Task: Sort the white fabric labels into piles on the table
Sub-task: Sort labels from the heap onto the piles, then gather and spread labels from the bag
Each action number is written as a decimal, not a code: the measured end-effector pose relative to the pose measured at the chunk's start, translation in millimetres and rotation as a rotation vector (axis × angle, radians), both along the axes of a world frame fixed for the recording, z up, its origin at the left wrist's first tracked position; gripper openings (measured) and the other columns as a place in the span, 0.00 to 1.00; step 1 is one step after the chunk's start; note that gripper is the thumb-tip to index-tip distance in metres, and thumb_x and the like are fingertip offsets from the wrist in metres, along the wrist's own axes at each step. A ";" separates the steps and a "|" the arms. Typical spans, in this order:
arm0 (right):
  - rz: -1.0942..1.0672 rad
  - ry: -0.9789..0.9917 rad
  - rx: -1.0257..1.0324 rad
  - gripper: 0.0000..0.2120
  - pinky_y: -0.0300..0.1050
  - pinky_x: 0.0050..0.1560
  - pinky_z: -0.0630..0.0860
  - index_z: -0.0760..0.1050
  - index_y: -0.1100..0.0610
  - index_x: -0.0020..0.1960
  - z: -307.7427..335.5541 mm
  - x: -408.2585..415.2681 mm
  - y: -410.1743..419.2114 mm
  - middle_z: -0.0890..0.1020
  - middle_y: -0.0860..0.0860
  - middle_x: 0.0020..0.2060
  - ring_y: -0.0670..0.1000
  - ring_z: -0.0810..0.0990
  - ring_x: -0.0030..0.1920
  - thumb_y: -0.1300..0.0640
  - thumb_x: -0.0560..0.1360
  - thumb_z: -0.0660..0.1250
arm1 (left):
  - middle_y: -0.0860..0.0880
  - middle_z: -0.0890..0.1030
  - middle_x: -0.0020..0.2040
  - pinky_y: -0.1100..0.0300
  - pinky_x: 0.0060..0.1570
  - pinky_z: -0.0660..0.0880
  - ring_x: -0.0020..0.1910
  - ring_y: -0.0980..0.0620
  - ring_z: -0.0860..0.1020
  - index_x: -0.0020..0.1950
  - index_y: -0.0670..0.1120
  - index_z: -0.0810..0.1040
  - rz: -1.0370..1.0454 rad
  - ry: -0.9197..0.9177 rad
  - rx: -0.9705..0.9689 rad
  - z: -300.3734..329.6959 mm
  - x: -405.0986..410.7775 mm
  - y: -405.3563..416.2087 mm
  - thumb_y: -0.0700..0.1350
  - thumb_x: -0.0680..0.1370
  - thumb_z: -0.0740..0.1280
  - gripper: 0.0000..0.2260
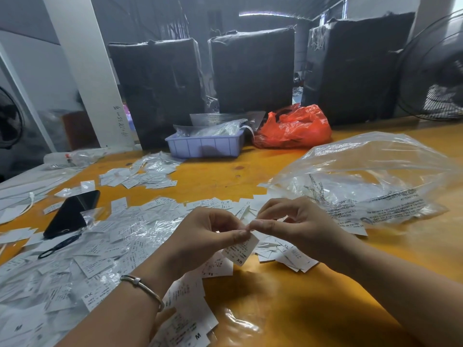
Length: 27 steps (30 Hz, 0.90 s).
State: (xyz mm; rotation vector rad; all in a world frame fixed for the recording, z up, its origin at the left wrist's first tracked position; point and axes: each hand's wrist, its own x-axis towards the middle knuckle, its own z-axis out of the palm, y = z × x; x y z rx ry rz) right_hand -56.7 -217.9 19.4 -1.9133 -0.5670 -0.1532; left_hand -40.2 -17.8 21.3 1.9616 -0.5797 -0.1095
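White fabric label [240, 249], printed with fine text and "XS", hung just above the wooden table [325, 296] and its scattered labels [95, 261]. Left hand [208, 236] pinched its top edge; right hand [298, 224], fingers curled, met it thumb-to-thumb, also gripping that edge.

The label [240, 249] pinched at frame centre reads "XS". Lower left, another label [96, 298] also shows "XS"; a bottom-centre label [193, 334] reads "M"; one [288, 247] right of centre reads "XL". The clear bag [370, 176] at right bears "ATTENZIONE".
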 end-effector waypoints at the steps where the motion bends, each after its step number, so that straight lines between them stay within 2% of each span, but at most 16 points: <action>1: -0.008 -0.001 -0.004 0.15 0.47 0.43 0.74 0.85 0.56 0.43 -0.6 1.1 -0.6 0.82 0.48 0.40 0.51 0.79 0.45 0.45 0.67 0.69 | 0.50 0.83 0.35 0.70 0.35 0.72 0.35 0.58 0.78 0.40 0.44 0.85 0.012 0.000 -0.007 0.0 0.4 0.1 0.46 0.69 0.74 0.06; 3: -0.072 -0.067 -0.031 0.14 0.42 0.38 0.73 0.85 0.56 0.42 -1.5 3.3 -2.7 0.82 0.47 0.38 0.49 0.79 0.41 0.46 0.68 0.70 | 0.48 0.84 0.36 0.68 0.37 0.74 0.37 0.57 0.80 0.42 0.43 0.85 0.032 -0.006 -0.026 -0.1 1.3 0.3 0.46 0.69 0.74 0.07; 5: -0.227 -0.246 -0.114 0.09 0.40 0.34 0.73 0.83 0.56 0.39 -2.0 8.1 -9.7 0.82 0.47 0.34 0.46 0.78 0.34 0.50 0.71 0.71 | 0.45 0.84 0.39 0.66 0.39 0.76 0.39 0.55 0.81 0.44 0.45 0.84 0.065 -0.014 -0.047 0.2 2.4 1.4 0.42 0.71 0.74 0.03; 7: -0.456 -0.434 -0.229 0.10 0.45 0.31 0.75 0.81 0.57 0.34 -2.8 16.1 -23.0 0.81 0.48 0.30 0.47 0.77 0.30 0.55 0.73 0.69 | 0.47 0.85 0.41 0.66 0.39 0.76 0.41 0.54 0.82 0.44 0.49 0.84 0.129 -0.030 -0.040 -0.5 4.8 4.6 0.39 0.74 0.72 0.05; 9: -0.734 -0.479 -0.290 0.14 0.46 0.35 0.74 0.78 0.58 0.30 -3.7 25.2 -38.3 0.79 0.50 0.26 0.50 0.76 0.28 0.55 0.72 0.65 | 0.51 0.84 0.40 0.66 0.37 0.76 0.41 0.55 0.81 0.41 0.51 0.84 0.210 -0.049 -0.039 -0.5 6.4 6.5 0.39 0.75 0.69 0.07; 11: -0.953 -0.429 -0.337 0.12 0.50 0.48 0.71 0.80 0.58 0.33 -5.8 33.7 -50.0 0.81 0.52 0.30 0.55 0.78 0.34 0.56 0.71 0.64 | 0.51 0.83 0.37 0.68 0.32 0.73 0.35 0.58 0.78 0.38 0.49 0.83 0.310 -0.099 -0.044 0.9 6.8 6.8 0.44 0.71 0.66 0.06; 13: -1.079 -0.342 -0.451 0.09 0.52 0.54 0.66 0.83 0.57 0.46 -9.2 39.9 -55.2 0.84 0.56 0.42 0.58 0.77 0.49 0.61 0.71 0.65 | 0.50 0.81 0.31 0.64 0.28 0.71 0.29 0.58 0.74 0.35 0.46 0.81 0.422 -0.164 -0.006 0.8 8.2 9.5 0.47 0.66 0.62 0.09; 15: -1.106 -0.196 -0.598 0.17 0.52 0.55 0.63 0.79 0.57 0.57 -12.5 44.0 -60.0 0.80 0.58 0.53 0.59 0.72 0.58 0.64 0.70 0.64 | 0.50 0.79 0.28 0.57 0.31 0.70 0.30 0.53 0.75 0.32 0.45 0.79 0.551 -0.208 0.069 0.7 10.5 14.0 0.47 0.65 0.59 0.11; 17: -1.089 -0.048 -0.728 0.17 0.52 0.56 0.62 0.75 0.57 0.60 -13.0 44.8 -63.9 0.74 0.57 0.58 0.58 0.67 0.61 0.61 0.71 0.62 | 0.49 0.79 0.30 0.54 0.35 0.73 0.34 0.47 0.77 0.31 0.44 0.78 0.661 -0.244 0.194 0.0 12.1 17.9 0.46 0.65 0.57 0.12; 20: -1.045 0.117 -0.847 0.12 0.53 0.59 0.61 0.73 0.58 0.56 -15.2 45.2 -66.0 0.69 0.57 0.59 0.58 0.63 0.61 0.57 0.76 0.58 | 0.50 0.79 0.40 0.48 0.46 0.76 0.46 0.44 0.76 0.33 0.47 0.78 0.706 -0.257 0.451 -6.9 15.9 18.8 0.43 0.71 0.60 0.09; 22: -1.034 0.139 -0.831 0.11 0.53 0.59 0.61 0.75 0.56 0.55 -16.6 46.2 -67.0 0.70 0.57 0.58 0.58 0.63 0.61 0.57 0.77 0.57 | 0.53 0.76 0.52 0.49 0.55 0.71 0.59 0.46 0.70 0.39 0.54 0.77 0.695 -0.221 0.574 -11.5 18.0 18.1 0.44 0.74 0.63 0.07; 24: -1.051 0.099 -0.779 0.09 0.52 0.58 0.61 0.79 0.53 0.51 -17.5 46.7 -68.0 0.72 0.55 0.55 0.57 0.64 0.60 0.58 0.77 0.59 | 0.52 0.73 0.61 0.49 0.59 0.67 0.66 0.48 0.64 0.46 0.58 0.76 0.671 -0.202 0.622 -13.8 19.3 18.8 0.45 0.74 0.66 0.07; 27: -1.079 0.052 -0.679 0.08 0.51 0.53 0.59 0.79 0.52 0.43 -19.0 47.6 -70.1 0.74 0.54 0.49 0.57 0.67 0.57 0.60 0.75 0.63 | 0.51 0.72 0.63 0.50 0.60 0.65 0.68 0.49 0.60 0.53 0.56 0.77 0.657 -0.244 0.548 -14.5 20.0 20.0 0.44 0.73 0.66 0.11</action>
